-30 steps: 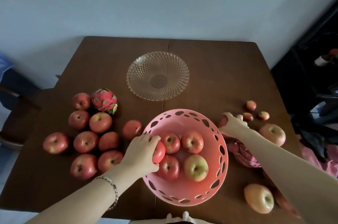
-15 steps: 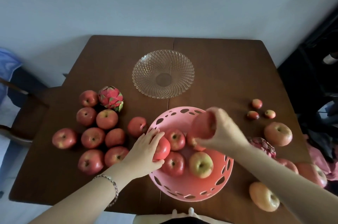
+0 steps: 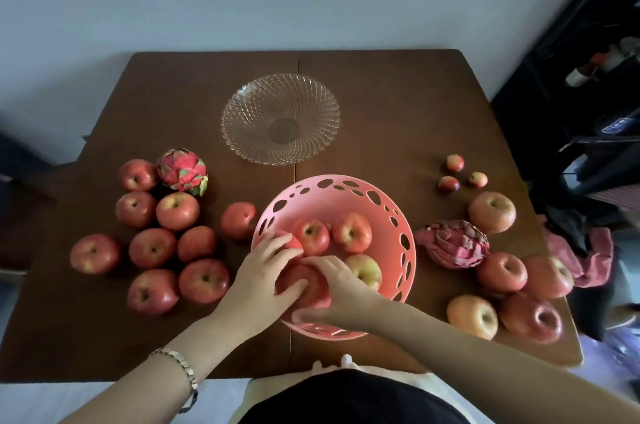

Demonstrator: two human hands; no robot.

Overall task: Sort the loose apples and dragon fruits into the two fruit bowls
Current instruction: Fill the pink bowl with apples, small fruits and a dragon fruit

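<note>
A pink perforated bowl (image 3: 346, 183) sits at the table's near middle with several red apples inside. My right hand (image 3: 341, 288) is shut on a red apple (image 3: 311, 290) low in the bowl's front part. My left hand (image 3: 263, 271) reaches over the bowl's left rim with its fingers spread, resting on another apple (image 3: 292, 241), and its thumb touches the apple in my right hand. Behind the pink bowl stands an empty clear glass bowl (image 3: 242, 105). One dragon fruit (image 3: 181, 171) lies at the left, a second dragon fruit (image 3: 453, 243) lies right of the pink bowl.
Several loose apples (image 3: 152, 247) cluster left of the pink bowl, several more apples (image 3: 502, 273) at the right front. Three small fruits (image 3: 454, 162) lie far right. A pink cloth (image 3: 588, 250) and dark furniture sit beyond the table's right edge (image 3: 568, 306).
My right hand took an apple from the right side, carried it over the rim and lowered it into the bowl's front. My left hand moved from the left rim further into the bowl.
</note>
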